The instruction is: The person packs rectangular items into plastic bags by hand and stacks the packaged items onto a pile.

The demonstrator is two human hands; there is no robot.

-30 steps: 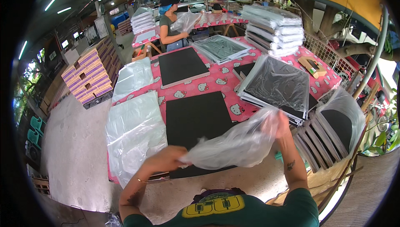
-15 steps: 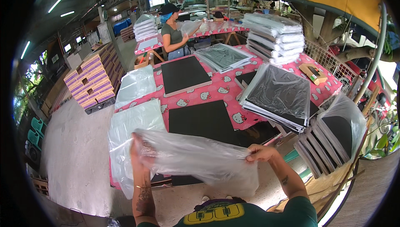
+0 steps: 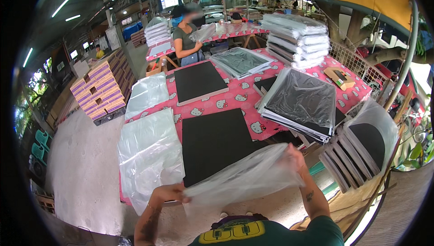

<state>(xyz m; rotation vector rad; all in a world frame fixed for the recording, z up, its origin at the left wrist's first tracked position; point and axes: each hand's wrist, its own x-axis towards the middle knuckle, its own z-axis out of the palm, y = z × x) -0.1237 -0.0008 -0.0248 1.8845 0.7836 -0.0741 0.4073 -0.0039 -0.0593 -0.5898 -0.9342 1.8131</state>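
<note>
A clear plastic bag [image 3: 244, 173] is stretched slantwise between my hands, low over the near edge of the table. Closed on its lower left end is my left hand [image 3: 172, 193]. My right hand [image 3: 294, 159], somewhat blurred, grips the raised right end. Just beyond the bag lies a large black board [image 3: 214, 140], its near right part covered by the plastic. To its left rests a pile of flat clear plastic bags [image 3: 149, 146]. A stack of black boards [image 3: 201, 81] sits farther back on the pink patterned table cover [image 3: 221, 105].
Bagged black boards [image 3: 300, 97] are piled at the right, with more bagged boards [image 3: 357, 151] leaning below. A tall bagged stack [image 3: 296, 40] stands behind, near a cardboard box [image 3: 339, 78]. Cartons [image 3: 104, 88] stand left on the floor. A co-worker [image 3: 185, 40] handles plastic across the table.
The bag's right end has risen while its left end has dropped. My left hand moved down and right; my right hand moved up and slightly right. More of the black board shows.
</note>
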